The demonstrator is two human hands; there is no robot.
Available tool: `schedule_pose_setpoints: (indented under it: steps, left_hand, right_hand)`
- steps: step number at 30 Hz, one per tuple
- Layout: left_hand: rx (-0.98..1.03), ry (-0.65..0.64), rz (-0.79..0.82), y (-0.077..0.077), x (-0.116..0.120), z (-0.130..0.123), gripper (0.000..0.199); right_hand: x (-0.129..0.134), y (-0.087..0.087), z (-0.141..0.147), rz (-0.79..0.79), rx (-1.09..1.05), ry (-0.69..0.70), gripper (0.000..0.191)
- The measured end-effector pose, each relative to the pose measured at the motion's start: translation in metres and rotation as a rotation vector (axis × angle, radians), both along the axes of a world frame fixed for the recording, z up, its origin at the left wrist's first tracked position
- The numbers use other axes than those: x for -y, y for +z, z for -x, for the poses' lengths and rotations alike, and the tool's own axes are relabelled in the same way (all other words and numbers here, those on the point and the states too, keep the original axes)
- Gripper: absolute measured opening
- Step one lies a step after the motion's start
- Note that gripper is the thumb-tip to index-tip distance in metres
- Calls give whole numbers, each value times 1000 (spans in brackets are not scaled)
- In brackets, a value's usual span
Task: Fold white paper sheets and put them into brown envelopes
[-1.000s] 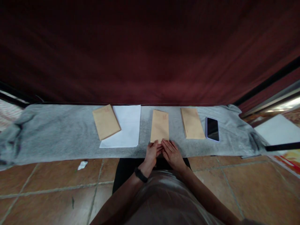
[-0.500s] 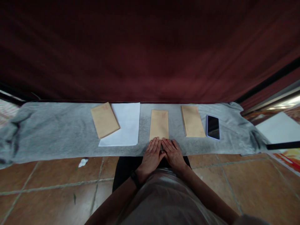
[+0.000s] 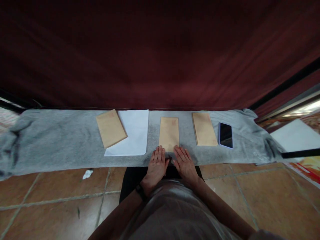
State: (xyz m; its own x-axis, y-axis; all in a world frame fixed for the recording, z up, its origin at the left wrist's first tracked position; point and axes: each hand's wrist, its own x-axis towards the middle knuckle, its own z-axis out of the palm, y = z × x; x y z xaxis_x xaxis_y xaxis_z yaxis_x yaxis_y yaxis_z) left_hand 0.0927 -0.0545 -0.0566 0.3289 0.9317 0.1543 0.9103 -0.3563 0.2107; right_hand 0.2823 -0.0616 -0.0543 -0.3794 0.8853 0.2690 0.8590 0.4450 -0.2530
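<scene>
Our left hand (image 3: 157,165) and our right hand (image 3: 184,164) lie palm down just below the middle of the frame, side by side and apart, fingers stretched out and gripping nothing; our left fingertips touch the lower left corner of the middle envelope (image 3: 169,133), our right fingertips its lower right corner. The middle envelope lies flat and nearly straight on a grey cloth (image 3: 62,140), which runs across the frame from left to right; we wear a dark band (image 3: 141,192) on the left wrist. Right of centre we have a brown stack (image 3: 205,129), and just beside it a phone (image 3: 226,135), its screen dark; left of centre a tilted brown stack (image 3: 111,128) partly covers some white paper (image 3: 132,136). Below the cloth we see a tiled floor (image 3: 62,186), with a white scrap (image 3: 87,174) at lower left; a dark red curtain (image 3: 160,66) fills the top; a pale sheet (image 3: 297,136) sits at the right edge.
</scene>
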Motion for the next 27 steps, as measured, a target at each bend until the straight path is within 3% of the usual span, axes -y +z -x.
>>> schedule_pose_setpoints:
  steps: [5,11,15,18,22,27]
  left_hand:
    - [117,76,48,-2,-6,0,46]
    - [596,231,142,-5,-33,2,46]
    - [933,443,314,-7,-53,0,59]
    - [1032,569,363,-6,-62,-1,67]
    - [1049,537,390,4,-66,-1,57]
    - [1106,421,395,28,-61,-16,43]
  right_hand:
    - [-1,-7,14,6,-21,54,53]
    - [-4,-10,14,10,-61,22,47]
    - [-10,-6,17,33,-43,8,45]
    - [-14,-5,21,31,-46,-15,43]
    - [-18,-2,26,12,-67,-43,38]
    - [-26,14,30,39,-61,-155,32]
